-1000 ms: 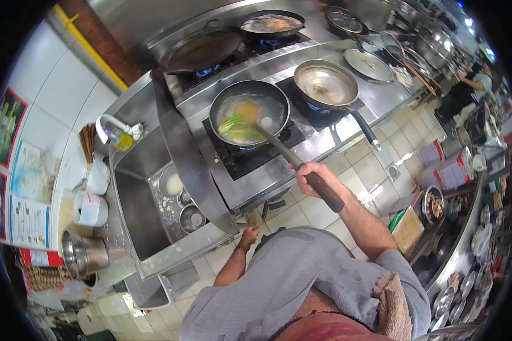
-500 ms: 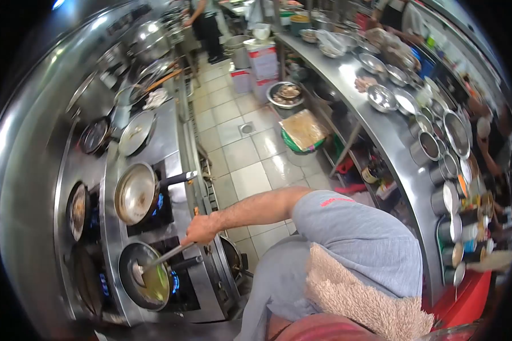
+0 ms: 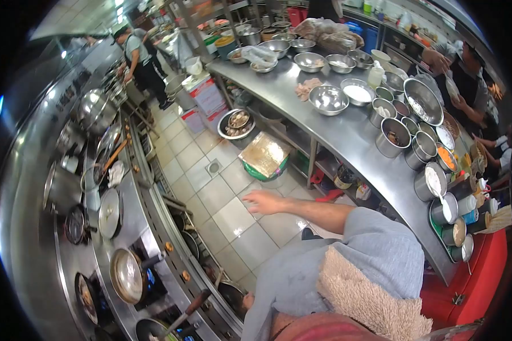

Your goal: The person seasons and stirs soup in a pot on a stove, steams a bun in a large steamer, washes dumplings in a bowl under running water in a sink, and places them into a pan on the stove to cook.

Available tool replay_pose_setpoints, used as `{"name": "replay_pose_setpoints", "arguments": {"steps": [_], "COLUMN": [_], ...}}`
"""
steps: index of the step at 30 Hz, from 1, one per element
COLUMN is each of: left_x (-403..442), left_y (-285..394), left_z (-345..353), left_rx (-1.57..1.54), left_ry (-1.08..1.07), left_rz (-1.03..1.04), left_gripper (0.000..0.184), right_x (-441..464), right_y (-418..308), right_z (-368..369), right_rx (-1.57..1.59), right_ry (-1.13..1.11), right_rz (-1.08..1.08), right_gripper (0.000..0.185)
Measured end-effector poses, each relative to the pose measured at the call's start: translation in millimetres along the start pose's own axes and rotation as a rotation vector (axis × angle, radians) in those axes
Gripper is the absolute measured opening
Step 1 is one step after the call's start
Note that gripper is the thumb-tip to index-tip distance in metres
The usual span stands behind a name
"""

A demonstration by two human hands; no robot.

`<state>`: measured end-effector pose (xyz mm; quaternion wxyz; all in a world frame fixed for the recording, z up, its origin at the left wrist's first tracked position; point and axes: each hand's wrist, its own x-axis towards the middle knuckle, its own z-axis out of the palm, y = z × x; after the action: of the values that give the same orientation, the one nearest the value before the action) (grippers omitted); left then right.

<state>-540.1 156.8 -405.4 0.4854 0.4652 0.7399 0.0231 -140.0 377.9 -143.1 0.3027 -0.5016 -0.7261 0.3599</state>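
My right hand is held out over the tiled floor with its fingers spread and nothing in it. A long-handled ladle or turner with a brown grip leans out of the nearest frying pan, which the lower edge partly cuts off. Only a little of my left hand shows beside my grey shirt, near a dark pan below the stove front; its fingers are mostly hidden. Another frying pan sits on the burner farther along the stove.
A steel counter on the right carries several bowls and metal pots. A covered green bucket and a basin of food stand beneath its edge. Co-workers stand at the far left and across the counter.
My right hand has let go of the utensil in the pan and swung away from the stove, opening over the floor. My view has turned toward the counter.
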Motion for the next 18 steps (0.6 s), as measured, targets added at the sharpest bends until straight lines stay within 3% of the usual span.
{"name": "replay_pose_setpoints", "arguments": {"steps": [3, 6, 12, 14, 18], "left_x": [24.3, 56.6, 169.0, 147.3, 124.8], "left_y": [47.6, 92.7, 218.9, 337.3, 534.5], "left_z": [18.0, 40.7, 71.4, 49.2, 46.3], "left_rx": [0.066, 0.055, -0.192, -0.404, -0.629], "left_ry": [-0.051, -0.071, 0.088, -0.085, -0.146], "left_rz": [0.034, 0.084, 0.31, 0.274, 0.519], "left_gripper": [0.024, 0.022, 0.02, 0.018, 0.021], "right_x": [-55.2, -107.3, -156.2, -162.8, -171.3], "right_y": [72.3, 79.0, 92.4, 97.8, 120.4], "right_z": [-61.8, -116.8, -173.7, -183.1, -188.2], "right_rx": [-0.2, -0.199, -0.14, -0.163, -0.342], "right_ry": [0.132, 0.263, 0.652, 0.739, 1.01], "right_rz": [0.216, 0.435, 0.471, 0.49, 0.509], "right_gripper": [0.046, 0.043, 0.035, 0.034, 0.035]}}
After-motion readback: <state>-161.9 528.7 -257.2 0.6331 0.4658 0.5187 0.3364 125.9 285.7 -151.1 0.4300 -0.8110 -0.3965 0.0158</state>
